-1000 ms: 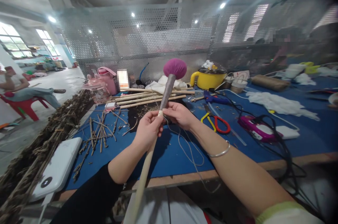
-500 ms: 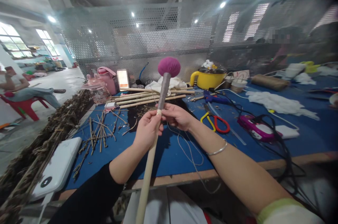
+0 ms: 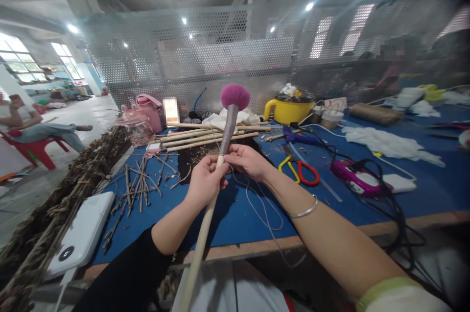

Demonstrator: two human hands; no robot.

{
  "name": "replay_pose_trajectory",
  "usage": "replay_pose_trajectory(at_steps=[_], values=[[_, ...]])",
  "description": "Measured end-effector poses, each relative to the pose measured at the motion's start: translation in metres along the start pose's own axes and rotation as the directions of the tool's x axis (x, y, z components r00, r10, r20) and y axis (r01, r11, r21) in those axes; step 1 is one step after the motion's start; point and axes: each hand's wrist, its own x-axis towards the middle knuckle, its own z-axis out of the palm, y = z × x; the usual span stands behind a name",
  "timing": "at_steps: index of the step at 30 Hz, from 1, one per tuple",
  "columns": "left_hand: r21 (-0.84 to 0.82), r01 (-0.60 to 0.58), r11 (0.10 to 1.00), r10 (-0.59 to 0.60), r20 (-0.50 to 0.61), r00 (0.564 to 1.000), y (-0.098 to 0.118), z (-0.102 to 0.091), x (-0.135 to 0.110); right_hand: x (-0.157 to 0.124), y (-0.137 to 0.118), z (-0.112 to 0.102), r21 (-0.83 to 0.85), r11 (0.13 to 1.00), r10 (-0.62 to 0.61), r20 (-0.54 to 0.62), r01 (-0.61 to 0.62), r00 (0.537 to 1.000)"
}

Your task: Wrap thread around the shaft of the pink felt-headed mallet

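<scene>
My left hand (image 3: 206, 180) is closed round a pale wooden stick (image 3: 204, 233), just below its wrapped part. The stick slants upward, away from me, with a grey thread wrapping (image 3: 229, 126) round its upper stretch. At its top sits a round purple head (image 3: 235, 97), slightly blurred. My right hand (image 3: 246, 161) pinches at the lower end of the wrapping, touching the stick. A thin pale thread (image 3: 270, 226) trails from its fingers, loops over the blue table and hangs past the front edge. The exact grip of the right fingertips is partly hidden.
Red and yellow-handled scissors (image 3: 308, 173) and a blue glue gun (image 3: 303, 136) lie to the right. Behind them stands a yellow pot (image 3: 293, 108). Wooden sticks (image 3: 209, 139) and thin twigs (image 3: 141, 182) lie left of centre. A white power bank (image 3: 82, 233) occupies the left edge.
The stick has tilted a little, its lower end shifting left and its purple head dipping slightly and blurring. Both hands keep nearly the same place and grip.
</scene>
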Motion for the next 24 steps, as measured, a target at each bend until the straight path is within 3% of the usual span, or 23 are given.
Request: replay_pose_trajectory(at_steps=[11, 18, 21, 24], values=[[-0.203, -0.001, 0.979, 0.036, 0.165, 0.986, 0.009, 0.001, -0.007, -0.001, 0.003, -0.014, -0.024, 0.999, -0.018, 0.148, 0.022, 0.989], [-0.435, 0.208, 0.876, -0.086, 0.282, 0.955, 0.016, -0.002, -0.007, -0.002, 0.0, -0.015, -0.026, 0.999, -0.039, 0.113, 0.042, 0.993], [-0.444, 0.267, 0.855, -0.144, 0.293, 0.945, 0.018, -0.003, -0.008, -0.001, 0.0, -0.019, -0.05, 0.998, -0.043, 0.073, 0.047, 0.996], [-0.415, 0.299, 0.859, -0.204, 0.26, 0.944, 0.02, -0.005, -0.007, 0.0, -0.003, -0.022, -0.108, 0.994, 0.006, 0.109, 0.006, 0.994]])
